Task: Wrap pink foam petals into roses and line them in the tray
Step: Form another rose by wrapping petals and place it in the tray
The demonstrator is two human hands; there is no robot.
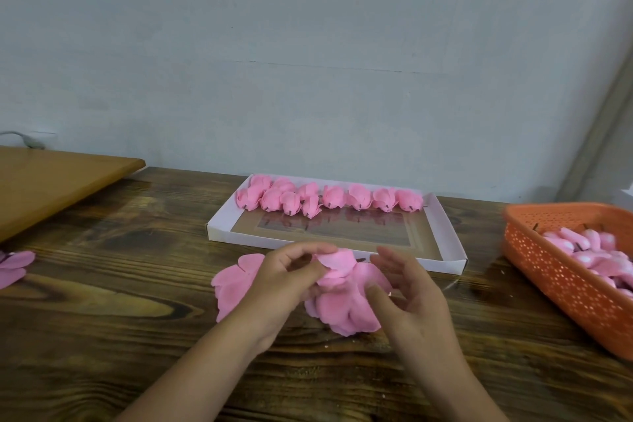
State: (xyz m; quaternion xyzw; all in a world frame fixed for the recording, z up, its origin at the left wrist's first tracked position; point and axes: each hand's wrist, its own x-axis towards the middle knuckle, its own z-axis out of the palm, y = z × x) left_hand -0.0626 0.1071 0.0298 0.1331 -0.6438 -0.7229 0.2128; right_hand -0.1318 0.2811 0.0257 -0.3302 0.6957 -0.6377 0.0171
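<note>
At the near middle of the wooden tabletop (102, 336), the left hand (284, 284) pinches a pink foam petal (334, 262) between curled fingers and thumb. The right hand (407, 288) hovers just beside it, fingers loosely spread, holding nothing. Loose petals (342, 312) lie beneath both hands. Beyond, the white tray (445, 236) holds a row of finished roses (329, 197) along its far edge. An orange basket (565, 284) of pink pieces sits at the right edge.

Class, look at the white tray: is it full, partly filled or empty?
Partly filled. Roses line only the far edge of the tray; the near part shows bare bottom.
</note>
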